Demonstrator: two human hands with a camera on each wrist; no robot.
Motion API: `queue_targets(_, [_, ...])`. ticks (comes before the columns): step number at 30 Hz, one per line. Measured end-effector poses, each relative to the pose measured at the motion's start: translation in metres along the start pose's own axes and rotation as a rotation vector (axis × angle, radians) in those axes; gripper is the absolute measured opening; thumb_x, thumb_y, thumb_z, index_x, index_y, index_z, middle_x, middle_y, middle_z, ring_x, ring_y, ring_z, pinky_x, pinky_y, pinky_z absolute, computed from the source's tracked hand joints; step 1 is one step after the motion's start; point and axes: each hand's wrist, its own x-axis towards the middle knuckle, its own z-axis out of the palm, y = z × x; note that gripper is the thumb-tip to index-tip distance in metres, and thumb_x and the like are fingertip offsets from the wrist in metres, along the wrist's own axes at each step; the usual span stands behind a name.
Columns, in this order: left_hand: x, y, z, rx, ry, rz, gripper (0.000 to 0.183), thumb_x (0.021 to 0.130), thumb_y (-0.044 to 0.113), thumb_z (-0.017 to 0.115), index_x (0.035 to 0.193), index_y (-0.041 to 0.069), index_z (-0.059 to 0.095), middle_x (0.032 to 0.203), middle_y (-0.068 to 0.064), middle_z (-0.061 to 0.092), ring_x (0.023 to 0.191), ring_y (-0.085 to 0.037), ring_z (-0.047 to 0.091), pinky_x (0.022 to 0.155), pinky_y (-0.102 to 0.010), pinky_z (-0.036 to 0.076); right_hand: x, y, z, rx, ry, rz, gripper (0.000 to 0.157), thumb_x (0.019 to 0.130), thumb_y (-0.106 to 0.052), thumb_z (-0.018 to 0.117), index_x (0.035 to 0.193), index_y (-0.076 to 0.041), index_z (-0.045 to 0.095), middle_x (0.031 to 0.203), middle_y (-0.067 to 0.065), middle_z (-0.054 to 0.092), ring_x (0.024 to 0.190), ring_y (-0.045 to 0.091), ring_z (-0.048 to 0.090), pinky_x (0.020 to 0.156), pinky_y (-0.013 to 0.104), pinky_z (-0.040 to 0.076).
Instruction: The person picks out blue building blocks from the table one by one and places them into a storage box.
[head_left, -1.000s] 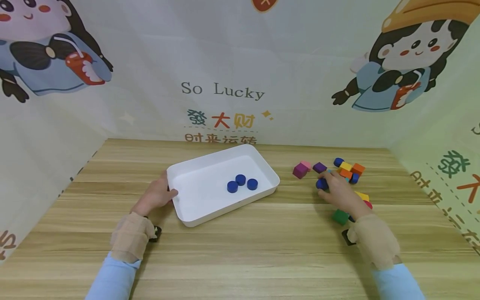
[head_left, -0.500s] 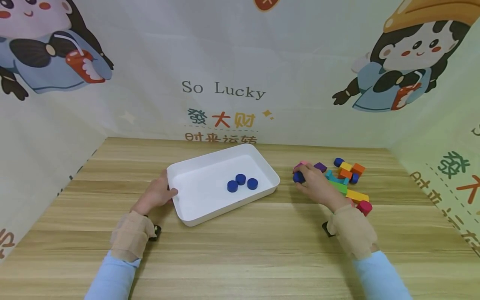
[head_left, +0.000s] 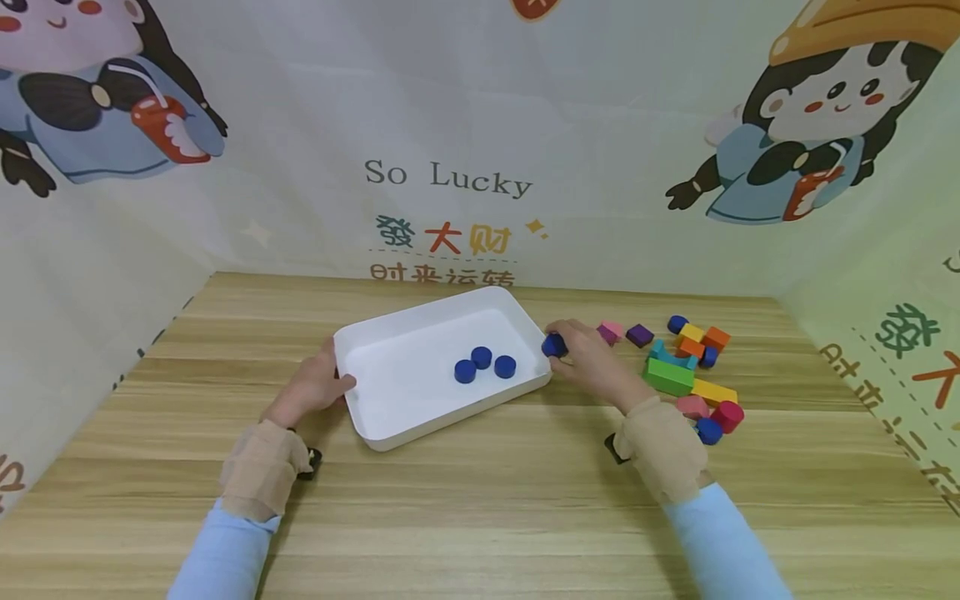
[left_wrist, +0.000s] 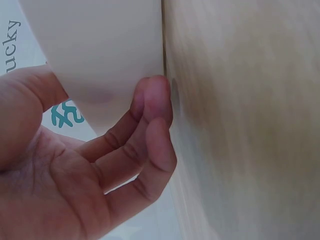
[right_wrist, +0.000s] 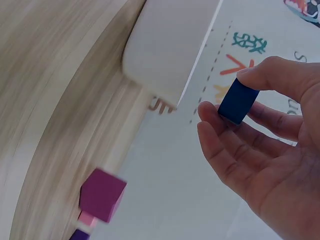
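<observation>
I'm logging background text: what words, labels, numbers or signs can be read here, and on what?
"So Lucky": back cloth.
"發大财": back cloth, below that.
"时来运转": back cloth, bottom row, lower edge cut off.
"發大": right cloth, cut off by the picture's edge.
Not surely readable: the right cloth's lower row, the left cloth's fragment, the red badge's mark.
None visible on tray or blocks.

White tray (head_left: 405, 375): room left of three blue blocks (head_left: 465, 372).
Tray ends: left hand (head_left: 311, 387) and right hand (head_left: 596, 362) block them.
Table (head_left: 465, 517): room between the sleeves (head_left: 228, 550).
Far right: bright toy blocks (head_left: 670, 377) in the way.
</observation>
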Motion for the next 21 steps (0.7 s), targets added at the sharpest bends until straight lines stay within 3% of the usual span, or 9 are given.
queue_targets(10, [0.001,-0.001,-0.002,0.003,-0.010,-0.008,0.064,0.082,0.006,0.051,0.126,-0.021,0.013,0.073,-0.021,0.056,0.057,-0.020,0.050,0.053,-0.025,0.039,0.013,-0.014,0.013,0.003,-0.027,-0.013,0.040,0.081,-0.008,0.061,0.117,0.006,0.049,0.115,0.022,0.052,0.101,0.030,0.055,0.089,0.039,0.043])
queue_targets(21, [0.000,0.002,-0.002,0.022,-0.028,-0.025,0.066,0.082,0.007,0.050,0.127,-0.022,0.011,0.069,-0.017,0.057,0.058,-0.021,0.051,0.055,-0.027,0.039,0.024,-0.032,0.029,-0.013,-0.017,-0.150,0.039,0.079,-0.006,0.063,0.112,0.008,0.049,0.107,0.020,0.056,0.095,0.027,0.057,0.085,0.035,0.045])
